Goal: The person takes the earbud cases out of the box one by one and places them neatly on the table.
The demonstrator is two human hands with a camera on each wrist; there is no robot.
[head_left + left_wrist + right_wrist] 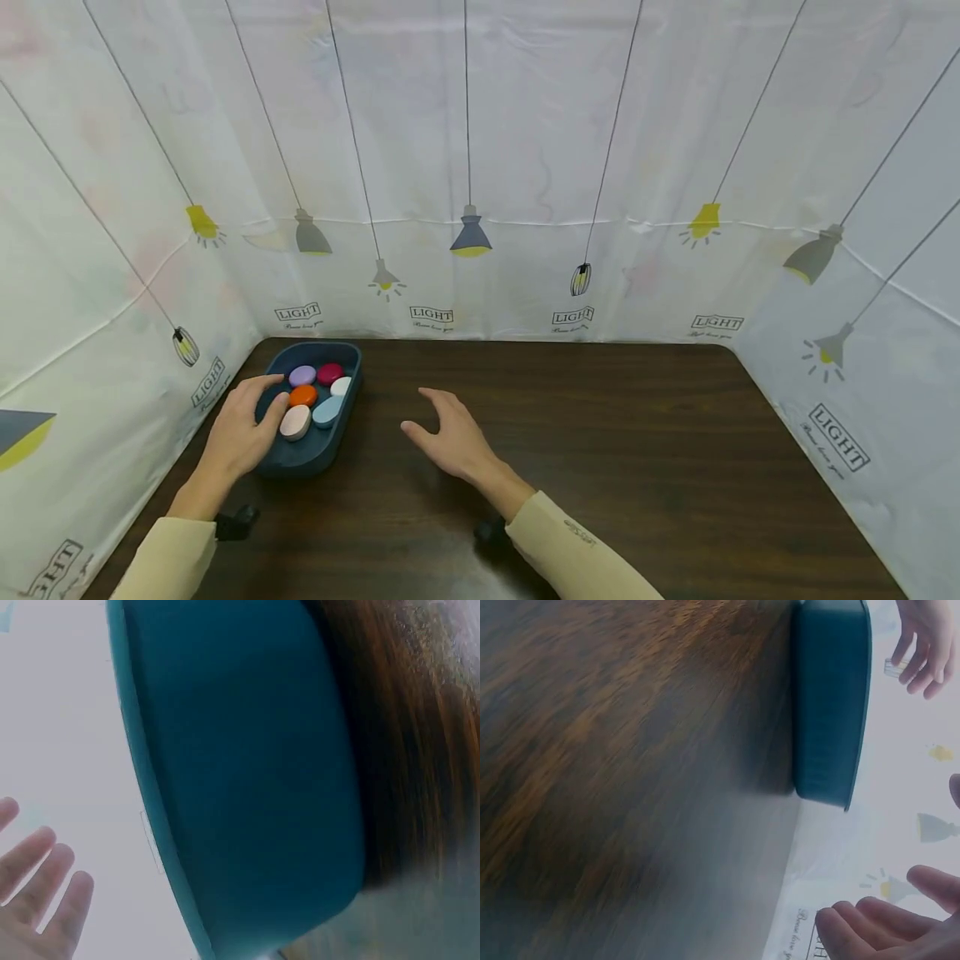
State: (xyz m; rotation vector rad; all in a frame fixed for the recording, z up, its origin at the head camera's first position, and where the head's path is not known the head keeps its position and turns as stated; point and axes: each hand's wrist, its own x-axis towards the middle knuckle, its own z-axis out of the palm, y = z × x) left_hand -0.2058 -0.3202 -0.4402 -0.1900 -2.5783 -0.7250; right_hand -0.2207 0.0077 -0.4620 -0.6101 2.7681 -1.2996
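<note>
A dark blue tray (347,417) with rounded corners sits at the table's left, holding several round pieces: a lavender one (302,377), a crimson one (330,373), an orange one (303,396), a white one (341,387), a light blue one (327,412) and a cream one (295,423). My left hand (243,425) hovers at the tray's left rim, fingers apart, its thumb close to the cream piece in the head view. Over the table to the right of the tray, my right hand (453,437) is held with fingers extended and thumb spread, holding nothing.
The brown wooden table (600,433) meets a white curtain (525,108) printed with hanging lamps, which runs along its back and both sides. A dark wrist mount (237,523) shows beside the left sleeve (167,558).
</note>
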